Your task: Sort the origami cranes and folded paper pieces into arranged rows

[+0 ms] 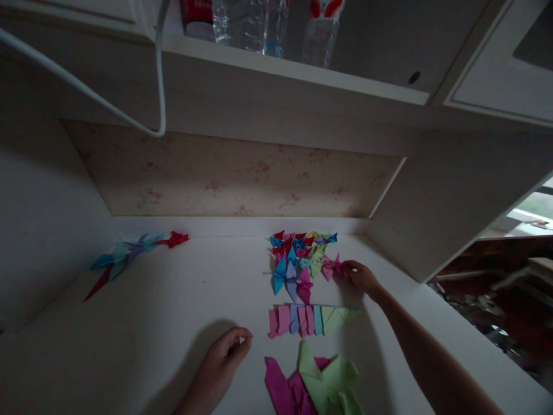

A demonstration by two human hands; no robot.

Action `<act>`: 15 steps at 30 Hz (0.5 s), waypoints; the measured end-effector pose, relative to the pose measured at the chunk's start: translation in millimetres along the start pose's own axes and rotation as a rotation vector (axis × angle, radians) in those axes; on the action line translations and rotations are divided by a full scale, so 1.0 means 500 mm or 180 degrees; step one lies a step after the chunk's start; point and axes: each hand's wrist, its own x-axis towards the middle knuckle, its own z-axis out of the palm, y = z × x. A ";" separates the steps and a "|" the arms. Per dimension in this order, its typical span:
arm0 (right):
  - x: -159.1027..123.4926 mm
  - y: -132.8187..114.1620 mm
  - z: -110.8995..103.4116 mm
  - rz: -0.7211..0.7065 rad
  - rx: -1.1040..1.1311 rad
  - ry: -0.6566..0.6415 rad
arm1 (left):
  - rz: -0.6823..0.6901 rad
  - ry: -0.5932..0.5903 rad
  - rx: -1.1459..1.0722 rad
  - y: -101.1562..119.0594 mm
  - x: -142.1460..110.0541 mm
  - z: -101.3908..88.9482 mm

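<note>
My right hand (359,276) reaches to the right edge of a cluster of small folded paper cranes, its fingertips pinched on a magenta paper crane (338,265). Just left of that lies a pink paper crane (328,269). Blue (279,275), lilac (291,282) and other magenta cranes (305,285) lie close together in the group. My left hand (227,351) hovers over the white surface, thumb and fingers curled together with nothing visible in them. To its right is a row of folded paper strips (302,320) in pink, lilac, teal and light green.
Larger green (330,377) and magenta (279,383) folded papers lie at the front. Another line of paper cranes (129,253) runs along the back left. Overhead, a shelf (294,66) holds plastic bottles (239,23), and a white cable (162,86) hangs down.
</note>
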 end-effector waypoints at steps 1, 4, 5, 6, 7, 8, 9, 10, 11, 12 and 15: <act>0.002 0.002 0.000 0.0026 0.0008 0.0014 | 0.0007 -0.0002 -0.0001 0.000 0.000 0.000; 0.003 0.004 -0.002 0.0122 0.0032 0.0070 | 0.0060 -0.0004 0.0003 0.003 -0.002 -0.001; 0.001 0.004 -0.003 0.0151 0.0045 0.0080 | 0.0074 -0.0007 0.0010 0.005 -0.003 -0.001; -0.002 0.003 -0.004 0.0177 0.0060 0.0084 | 0.0080 -0.0006 0.0021 0.006 -0.004 -0.001; -0.006 0.002 -0.006 0.0197 0.0077 0.0086 | 0.0089 -0.0002 0.0029 0.007 -0.004 -0.002; -0.010 0.000 -0.008 0.0213 0.0094 0.0088 | 0.0098 0.0005 0.0026 0.008 -0.005 -0.002; -0.015 -0.002 -0.010 0.0226 0.0110 0.0091 | 0.0111 0.0018 0.0012 0.007 -0.005 -0.002; -0.021 -0.004 -0.013 0.0237 0.0122 0.0096 | 0.0133 0.0026 -0.0010 0.006 -0.006 -0.001; -0.027 -0.006 -0.017 0.0248 0.0133 0.0103 | 0.0159 0.0028 -0.0038 0.004 -0.006 -0.001; -0.034 -0.008 -0.021 0.0260 0.0140 0.0114 | 0.0181 0.0025 -0.0070 0.002 -0.006 0.000; -0.059 -0.016 -0.034 0.0302 0.0149 0.0178 | 0.0217 0.0033 -0.0164 0.001 -0.009 0.004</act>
